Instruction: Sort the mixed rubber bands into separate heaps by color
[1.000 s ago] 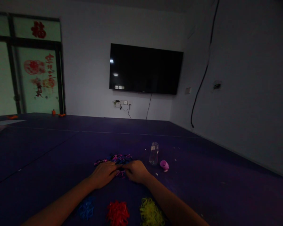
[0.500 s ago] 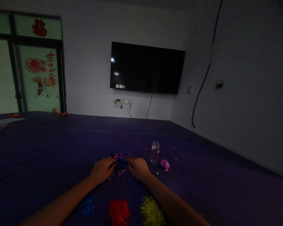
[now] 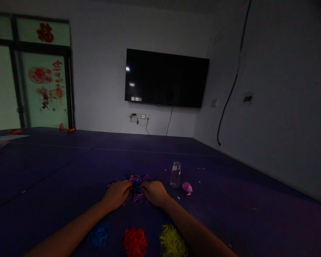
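Two hands, left hand (image 3: 116,195) and right hand (image 3: 155,192), curl their fingers at a mixed pile (image 3: 137,185) on the purple surface (image 3: 77,171), below a wall-mounted screen (image 3: 167,78). Whether they grip strands is unclear; the yellow pile (image 3: 172,241) is cut off.

The far pile (image 3: 137,189) lies between the left hand (image 3: 118,193) and right hand (image 3: 155,192). From it, the jar (image 3: 175,175) stands at 2 o'clock, the cup (image 3: 187,187) at 3, near the jar. Nearer sit the left pile (image 3: 98,235) at 7, middle pile (image 3: 135,242) at 6, right pile (image 3: 172,242) at 5.
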The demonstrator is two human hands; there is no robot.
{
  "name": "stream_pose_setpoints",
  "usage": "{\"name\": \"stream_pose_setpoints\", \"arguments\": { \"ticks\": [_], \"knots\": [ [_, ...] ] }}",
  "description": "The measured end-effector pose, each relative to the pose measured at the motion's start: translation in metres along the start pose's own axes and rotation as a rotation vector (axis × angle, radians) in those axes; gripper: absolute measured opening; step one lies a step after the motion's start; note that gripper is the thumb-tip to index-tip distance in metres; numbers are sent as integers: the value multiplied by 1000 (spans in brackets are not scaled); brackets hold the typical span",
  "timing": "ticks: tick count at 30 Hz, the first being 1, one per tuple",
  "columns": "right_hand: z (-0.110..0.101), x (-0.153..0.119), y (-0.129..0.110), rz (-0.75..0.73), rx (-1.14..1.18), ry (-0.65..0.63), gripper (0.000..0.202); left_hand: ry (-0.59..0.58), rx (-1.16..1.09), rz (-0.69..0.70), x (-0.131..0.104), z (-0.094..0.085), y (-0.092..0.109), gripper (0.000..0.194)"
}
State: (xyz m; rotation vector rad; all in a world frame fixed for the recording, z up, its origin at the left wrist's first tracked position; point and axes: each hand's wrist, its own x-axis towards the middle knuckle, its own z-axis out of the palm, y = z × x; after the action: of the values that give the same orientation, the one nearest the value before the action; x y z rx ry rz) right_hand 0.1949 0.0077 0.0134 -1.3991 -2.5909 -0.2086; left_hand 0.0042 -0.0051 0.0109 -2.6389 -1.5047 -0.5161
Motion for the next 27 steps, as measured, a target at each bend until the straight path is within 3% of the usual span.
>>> {"name": "stream_pose_setpoints", "arguments": {
  "ticks": [12,19,27],
  "knots": [
    [1,8,0,9,-55,-18,26,8,4,-76,9,5,-6,22],
    [-3,10,-6,-35,-160,-25,25,-13,43,-40,9,3,-2,23],
    [4,8,-4,69,-48,34,24,3,-75,-39,7,7,-8,23]
  ]
}}
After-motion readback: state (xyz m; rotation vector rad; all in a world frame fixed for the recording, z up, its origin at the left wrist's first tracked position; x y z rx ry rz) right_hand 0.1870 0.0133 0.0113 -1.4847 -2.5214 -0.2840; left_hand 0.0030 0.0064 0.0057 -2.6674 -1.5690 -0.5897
